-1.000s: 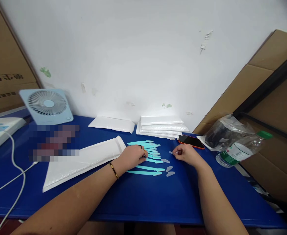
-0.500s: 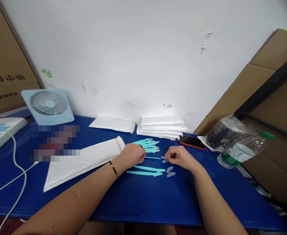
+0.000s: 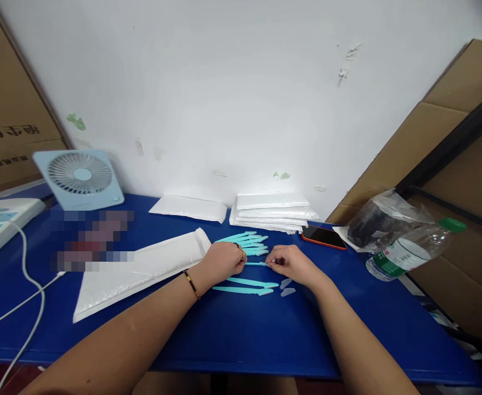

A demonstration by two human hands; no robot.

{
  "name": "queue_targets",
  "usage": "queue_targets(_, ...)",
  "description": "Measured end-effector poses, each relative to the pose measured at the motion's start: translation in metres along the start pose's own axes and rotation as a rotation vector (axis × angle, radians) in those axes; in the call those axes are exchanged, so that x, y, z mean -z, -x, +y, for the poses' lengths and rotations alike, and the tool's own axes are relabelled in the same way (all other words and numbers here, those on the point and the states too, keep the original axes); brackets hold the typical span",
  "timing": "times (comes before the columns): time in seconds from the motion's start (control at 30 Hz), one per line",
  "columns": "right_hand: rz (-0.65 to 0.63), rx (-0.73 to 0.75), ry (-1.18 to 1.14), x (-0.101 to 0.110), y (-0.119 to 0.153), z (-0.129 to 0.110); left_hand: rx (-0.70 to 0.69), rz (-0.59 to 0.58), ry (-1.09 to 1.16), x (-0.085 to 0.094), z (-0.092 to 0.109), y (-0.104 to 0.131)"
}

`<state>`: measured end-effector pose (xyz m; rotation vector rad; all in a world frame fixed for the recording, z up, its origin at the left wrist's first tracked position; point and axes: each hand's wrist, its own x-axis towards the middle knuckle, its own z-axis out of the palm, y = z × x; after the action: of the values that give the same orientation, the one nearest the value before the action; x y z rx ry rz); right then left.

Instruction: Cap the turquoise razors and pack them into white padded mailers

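My left hand [image 3: 226, 260] is closed round the handle of a turquoise eyebrow razor [image 3: 254, 264], its thin end pointing right. At that end, my right hand [image 3: 285, 262] pinches a small clear blade cap [image 3: 264, 264], which meets the razor's tip; the fingers partly hide it. Several more eyebrow razors [image 3: 251, 241] lie fanned out just beyond my hands. Closer to me, two others [image 3: 244, 290] rest side by side on the table. Two loose translucent caps [image 3: 288, 292] lie right of those two, below my right hand.
On the blue table [image 3: 241, 340] lie a white padded mailer [image 3: 142, 274] at left, another mailer [image 3: 189, 209] and a mailer stack [image 3: 271, 213] by the wall. Right are a phone [image 3: 323, 237], a plastic bottle [image 3: 409, 252] and a bagged dark item [image 3: 368, 222]. A fan [image 3: 82, 175] and power strip [image 3: 6, 222] stand left.
My right hand has moved left toward my left hand, bringing the clear cap to the razor's tip. The left hand stays closed on the razor in about the same place.
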<state>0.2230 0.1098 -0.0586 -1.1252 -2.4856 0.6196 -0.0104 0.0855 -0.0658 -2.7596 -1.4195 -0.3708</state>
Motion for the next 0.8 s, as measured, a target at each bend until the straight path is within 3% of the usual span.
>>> queue_targets(0.13,0.060,-0.085,-0.065,0.015,0.011,0.015,-0.042,0.046,0.018,0.000,-0.002,0.001)
queue_targets(0.27,-0.024,-0.114,-0.088,0.027,0.021,0.020,-0.054,0.063,-0.015,-0.002,-0.003,0.001)
queue_targets(0.4,-0.089,-0.113,-0.038,0.022,0.019,0.019,-0.060,0.071,-0.050,-0.002,-0.002,0.002)
queue_targets(0.53,-0.028,-0.213,-0.005,0.019,0.021,0.030,-0.086,0.073,-0.045,-0.002,-0.001,0.003)
queue_targets(0.7,-0.018,-0.345,-0.142,0.021,0.024,0.042,-0.097,0.048,-0.005,-0.003,-0.003,0.002)
queue_targets(0.8,0.011,-0.286,-0.092,0.024,0.025,0.045,-0.071,0.026,0.025,-0.002,-0.004,-0.001)
